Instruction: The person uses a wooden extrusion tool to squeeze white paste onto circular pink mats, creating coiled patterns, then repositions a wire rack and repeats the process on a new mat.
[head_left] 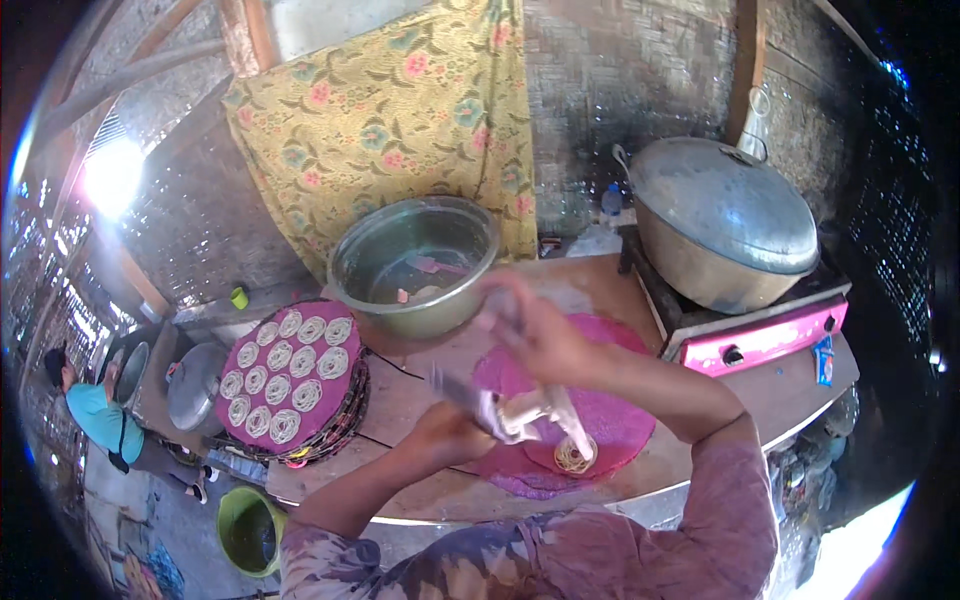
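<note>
My left hand [448, 437] is closed around a grey and white hand press [480, 405], partly blurred by motion. From the press's white end, a pale strand hangs to a small coiled nest of noodle-like dough [573, 456]. That nest lies near the front of a round magenta mat [625, 405] on the table. My right hand [527, 335] is raised above the mat, just beyond the press. Motion smears its fingers, so I cannot make out whether it grips anything.
Several coiled nests fill a magenta mat [305, 325] atop a woven stack at left. Behind stand a deep basin [415, 315] with a pink tool inside and, at right, a large lidded pot [720, 215] on a pink stove [765, 338]. A person [100, 410] is far left.
</note>
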